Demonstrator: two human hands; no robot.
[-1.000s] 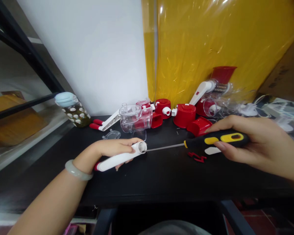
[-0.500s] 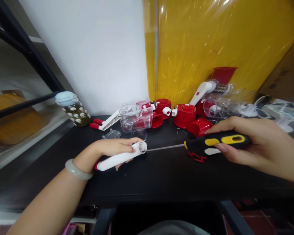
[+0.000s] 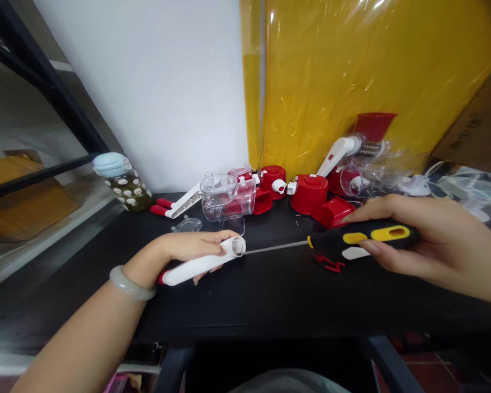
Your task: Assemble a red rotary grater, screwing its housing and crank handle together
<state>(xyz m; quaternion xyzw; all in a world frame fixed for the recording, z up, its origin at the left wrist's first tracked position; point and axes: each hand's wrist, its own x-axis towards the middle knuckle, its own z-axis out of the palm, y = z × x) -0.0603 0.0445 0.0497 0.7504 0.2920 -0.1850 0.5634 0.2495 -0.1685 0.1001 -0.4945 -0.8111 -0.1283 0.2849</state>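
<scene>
My left hand is closed around a white crank handle with a red grip, its round socket end turned to the right. In my right hand is a screwdriver with a black and yellow handle. The screwdriver's thin shaft runs left, and its tip meets the rim of the socket; whether it goes inside I cannot tell. Small red plastic pieces lie under the screwdriver, and a white flat piece is partly hidden by my right fingers.
Behind my hands stand a clear plastic housing, red parts and an assembled rotary grater. More white handles lie left of them. A bottle with a light blue lid stands at the far left of the black table.
Almost nothing differs. Both hands, the crank handle and the screwdriver keep the same positions, with only a slight shift of the whole view.
</scene>
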